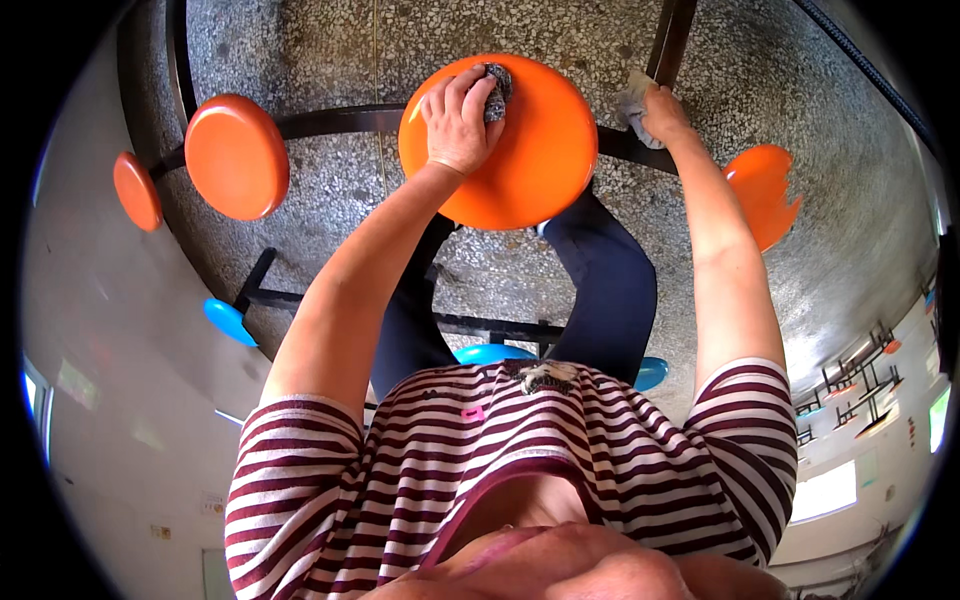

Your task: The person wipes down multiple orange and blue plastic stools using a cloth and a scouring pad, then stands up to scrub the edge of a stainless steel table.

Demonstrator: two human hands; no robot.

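Note:
My left hand lies on a round orange stool seat. Its fingers are pressed over a grey metal scouring pad, on the far half of the seat. Out to the right, my right hand grips a pale, crumpled cloth beside a dark metal bar. The cloth partly hides the spot where this bar comes down towards the beam running under the seat. Most of the right fingers are hidden by the hand itself and the cloth.
More orange seats flank this one: two on the left and one on the right. Blue seats on dark frames stand behind, near my legs. The floor is speckled terrazzo. A white wall rises at left.

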